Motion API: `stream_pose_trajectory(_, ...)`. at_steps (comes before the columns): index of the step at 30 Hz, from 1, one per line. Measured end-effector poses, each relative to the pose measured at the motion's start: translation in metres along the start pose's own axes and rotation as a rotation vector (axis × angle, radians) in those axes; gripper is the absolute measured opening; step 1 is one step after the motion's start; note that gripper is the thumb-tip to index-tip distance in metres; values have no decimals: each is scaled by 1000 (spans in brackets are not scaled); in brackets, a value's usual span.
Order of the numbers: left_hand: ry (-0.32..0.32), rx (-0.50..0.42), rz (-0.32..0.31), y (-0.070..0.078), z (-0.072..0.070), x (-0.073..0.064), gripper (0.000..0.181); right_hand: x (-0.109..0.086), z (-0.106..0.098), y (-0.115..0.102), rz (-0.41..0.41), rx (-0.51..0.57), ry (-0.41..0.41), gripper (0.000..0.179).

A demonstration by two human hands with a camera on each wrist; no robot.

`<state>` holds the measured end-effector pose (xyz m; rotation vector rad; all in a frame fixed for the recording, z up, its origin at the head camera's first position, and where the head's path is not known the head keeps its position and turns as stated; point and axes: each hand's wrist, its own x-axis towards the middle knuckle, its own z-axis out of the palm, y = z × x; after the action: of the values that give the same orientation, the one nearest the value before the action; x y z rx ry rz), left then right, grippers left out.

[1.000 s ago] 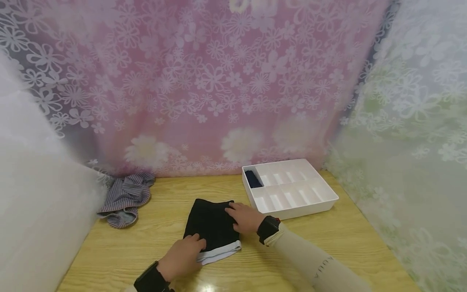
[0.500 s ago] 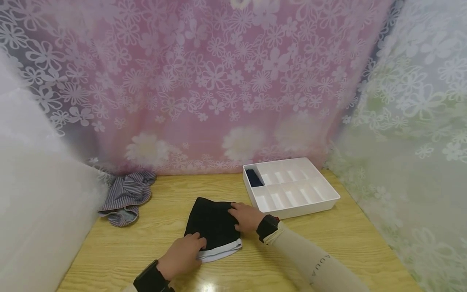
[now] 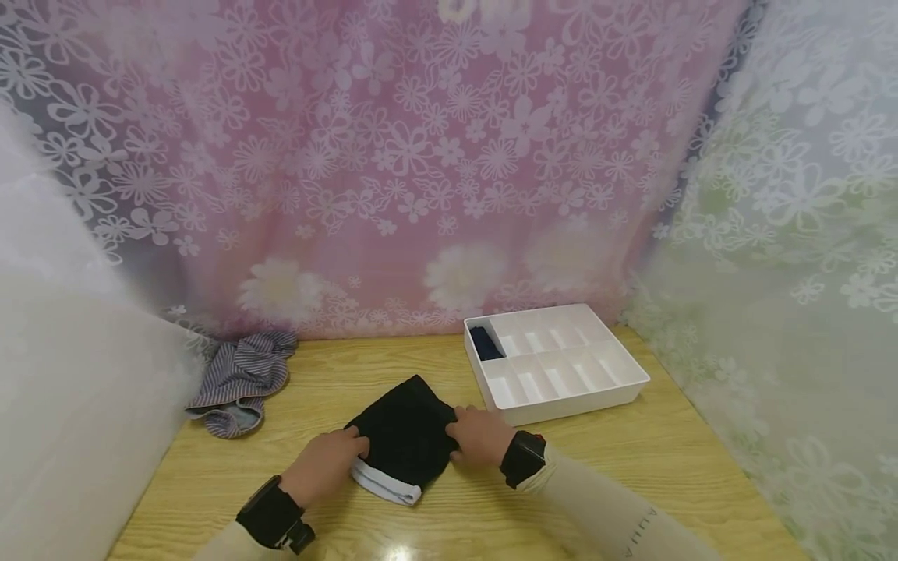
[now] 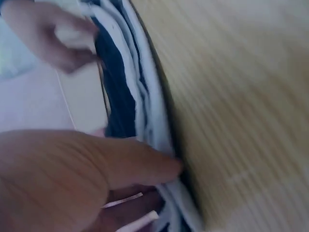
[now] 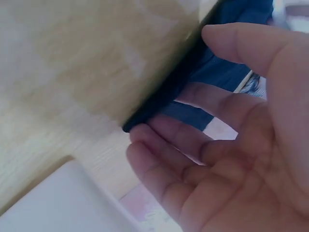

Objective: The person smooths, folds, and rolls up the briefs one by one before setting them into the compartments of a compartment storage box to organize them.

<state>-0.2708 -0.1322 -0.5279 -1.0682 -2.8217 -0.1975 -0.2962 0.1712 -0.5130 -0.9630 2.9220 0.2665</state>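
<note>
1. Left hand (image 3: 324, 466): pinching the black cloth (image 3: 407, 436) at its left side. The left wrist cam has the thumb lying across the white band (image 3: 384, 481), with the fingers tucked round behind it.
2. Right hand (image 3: 480, 438): not really gripping, more like spread out. Thumb's well apart from the fingers, and the fairly straight fingertips are touching the cloth's right edge.
3. So the cloth sits right between the two hands, flat on the table (image 3: 337, 366), one corner pointing away from the person. That white band runs along the near edge from the left hand, and up close you can see it's several layers stacked.
4. Both wrists have chunky black straps, with pale sleeves behind them.
5. Just past the right hand there's a white divided tray (image 3: 575, 403), two rows of slots. A dark blue bundle (image 3: 484, 344) is in the far row's leftmost one.
6. Well off to the far left, a striped cloth (image 3: 245, 374) lies crumpled by the side curtain.
7. Behind everything hangs a pink flowery curtain (image 3: 421, 195).
</note>
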Motion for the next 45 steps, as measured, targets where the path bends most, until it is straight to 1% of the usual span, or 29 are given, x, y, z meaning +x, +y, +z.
stream_pose_trajectory(2, 23, 25, 1, -8, 0, 1, 21, -6, -2, -5, -25, 6, 3, 35)
stream_pose_trajectory(5, 47, 53, -2, -16, 0, 4, 21, -12, -3, -12, -85, 9, 16, 30)
stream_pose_trajectory(8, 66, 46, -7, -23, 2, 9, 19, -17, -4, -20, -127, -9, 19, 25)
stream_pose_trajectory(11, 67, 16, -31, -30, 5, 15, 14, -22, -5, -27, -155, -30, 18, 23)
stream_pose_trajectory(13, 52, -14, -43, -37, 9, 18, 17, -25, -5, -32, -169, -22, 12, 21)
stream_pose_trajectory(15, 15, -50, -41, -44, 12, 21, 24, -28, -5, -36, -186, 0, 3, 20)
stream_pose_trajectory(19, -56, -109, 3, -57, 13, 26, 41, -32, -7, -42, -235, 47, -12, 18)
stream_pose_trajectory(21, -85, -132, 19, -61, 11, 28, 42, -32, -9, -43, -256, 77, -10, 17)
stream_pose_trajectory(24, -107, -160, 27, -63, 8, 30, 41, -29, -9, -40, -271, 120, -9, 17)
stream_pose_trajectory(27, -97, -142, 41, -60, 7, 31, 37, -24, -7, -33, -265, 153, -16, 16)
stream_pose_trajectory(31, -46, -100, 31, -50, 6, 31, 30, -17, -5, -22, -245, 176, 10, 11)
stream_pose_trajectory(32, -30, -93, 22, -46, 5, 30, 29, -16, -4, -19, -235, 166, 30, 13)
stream_pose_trajectory(33, -15, -88, 6, -42, 3, 29, 29, -15, -4, -16, -219, 163, 48, 19)
stream_pose_trajectory(36, 40, -81, -42, -29, -4, 28, 30, -13, -3, -8, -145, 142, 94, 48)
stream_pose_trajectory(38, 63, -89, -68, -19, -11, 26, 29, -12, -2, -5, -106, 123, 117, 61)
stream_pose_trajectory(39, 65, -103, -77, -14, -14, 25, 28, -12, -1, -4, -102, 125, 123, 63)
stream_pose_trajectory(41, 52, -131, -78, -5, -20, 21, 23, -12, 0, -3, -118, 121, 128, 59)
stream_pose_trajectory(43, 16, -167, -61, 3, -25, 16, 16, -15, -1, -5, -166, 130, 121, 49)
stream_pose_trajectory(45, -24, -200, -33, 10, -27, 11, 12, -18, 0, -9, -221, 127, 105, 41)
